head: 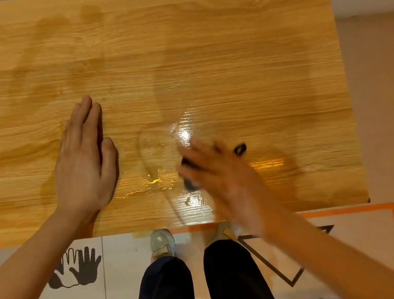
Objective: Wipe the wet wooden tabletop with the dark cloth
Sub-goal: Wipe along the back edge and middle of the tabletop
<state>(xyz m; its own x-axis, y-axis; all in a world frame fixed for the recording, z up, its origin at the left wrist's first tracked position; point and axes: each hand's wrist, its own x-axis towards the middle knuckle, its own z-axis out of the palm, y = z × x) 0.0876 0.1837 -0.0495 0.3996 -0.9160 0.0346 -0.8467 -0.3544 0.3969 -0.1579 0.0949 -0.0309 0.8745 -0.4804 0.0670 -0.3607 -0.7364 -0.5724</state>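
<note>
My right hand (221, 171) bunches the soft dark cloth (189, 174), fingers curled over it. My left hand (85, 163), fingers together, lies flat on the slick wet tabletop (200, 56). I judge a palm-top grip suits it.

Wooden tabletop (198, 43) lies bare beyond the flat left hand (85, 163)

Left hand (84, 161) flat on wet tabletop (198, 43); blurred right hand (218, 169) grips dark cloth (189, 174).
</note>
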